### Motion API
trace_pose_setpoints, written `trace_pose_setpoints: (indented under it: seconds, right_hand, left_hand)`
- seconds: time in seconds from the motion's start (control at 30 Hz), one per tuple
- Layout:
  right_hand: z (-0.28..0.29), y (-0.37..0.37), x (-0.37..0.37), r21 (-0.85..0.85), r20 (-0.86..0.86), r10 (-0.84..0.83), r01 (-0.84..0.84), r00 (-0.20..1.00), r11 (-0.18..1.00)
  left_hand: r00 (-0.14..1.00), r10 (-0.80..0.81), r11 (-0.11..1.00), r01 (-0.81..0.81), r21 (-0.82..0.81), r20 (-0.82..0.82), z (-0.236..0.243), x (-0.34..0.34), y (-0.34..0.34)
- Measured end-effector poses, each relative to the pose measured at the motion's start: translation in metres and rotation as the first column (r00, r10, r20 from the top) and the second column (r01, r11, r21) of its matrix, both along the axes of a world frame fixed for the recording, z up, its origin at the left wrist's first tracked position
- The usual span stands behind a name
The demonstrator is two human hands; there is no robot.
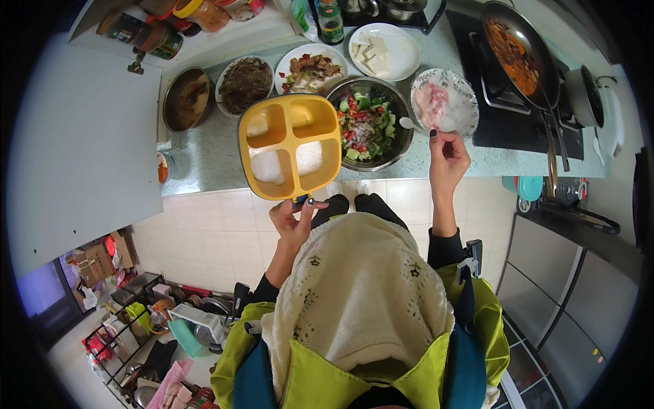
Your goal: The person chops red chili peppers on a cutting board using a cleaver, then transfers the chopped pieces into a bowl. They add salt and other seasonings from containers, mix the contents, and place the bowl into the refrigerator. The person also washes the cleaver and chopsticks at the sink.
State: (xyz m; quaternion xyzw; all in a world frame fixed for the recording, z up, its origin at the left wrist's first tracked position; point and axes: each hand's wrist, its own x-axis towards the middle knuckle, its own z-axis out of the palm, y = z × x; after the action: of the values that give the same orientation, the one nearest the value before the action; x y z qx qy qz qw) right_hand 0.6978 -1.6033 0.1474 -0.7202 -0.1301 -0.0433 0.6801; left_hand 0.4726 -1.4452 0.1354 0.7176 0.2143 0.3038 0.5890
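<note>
My left hand (293, 221) grips the near edge of a yellow seasoning box (302, 140) with four compartments, holding it over the counter's front edge. White grains lie in its two near compartments; the far two look nearly bare, with a little whitish stuff in the left one. My right hand (449, 158) is closed in a pinch on a small white spoon (407, 123), whose bowl hangs at the right rim of a steel bowl (402, 146). Chopped cucumber and red pepper (368, 126) with white grains on top fill that bowl. Just beyond the right hand sits a patterned plate (464, 116) of raw pinkish meat (434, 102).
Plates of dark shredded food (245, 85), cooked mixed food (310, 71) and white tofu-like slices (373, 53) line the back. A metal pot (180, 102) stands left. On the right stove (528, 126) rests a frying pan (521, 58), its handle reaching toward the counter's front. An open cabinet door (88, 150) juts out left.
</note>
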Motion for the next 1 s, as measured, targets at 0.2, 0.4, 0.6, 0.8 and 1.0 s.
trace_pose_setpoints:
  seconds: [0.2, 0.4, 0.6, 0.8, 1.0]
  right_hand:
    - [0.026, 0.004, -0.023, 0.169, -0.037, 0.013, -0.007, 0.999, 0.986]
    - [0.049, 0.040, -0.061, -0.046, 0.189, 0.464, -0.464, 0.866, 0.885]
    - [0.017, 0.063, -0.075, 0.148, -0.154, 0.524, -0.504, 0.838, 0.851]
    - [0.011, 0.056, -0.065, 0.493, -0.530, 0.501, -0.233, 0.684, 0.838]
    - [0.000, 0.044, -0.021, 0.419, -0.437, 0.366, -0.174, 0.822, 0.891]
  left_hand:
    - [0.999, -0.020, 0.998, 0.017, -0.064, -0.040, -0.004, 0.000, 0.001]
    - [0.993, -0.061, 0.993, 0.070, 0.094, -0.096, -0.001, 0.004, -0.002]
    - [0.993, -0.044, 0.973, 0.068, 0.221, -0.112, 0.008, 0.008, -0.005]
    - [0.979, -0.075, 0.988, 0.099, 0.120, -0.192, 0.005, 0.010, -0.006]
    - [0.990, 0.079, 0.994, -0.087, -0.065, -0.117, 0.001, 0.015, -0.007]
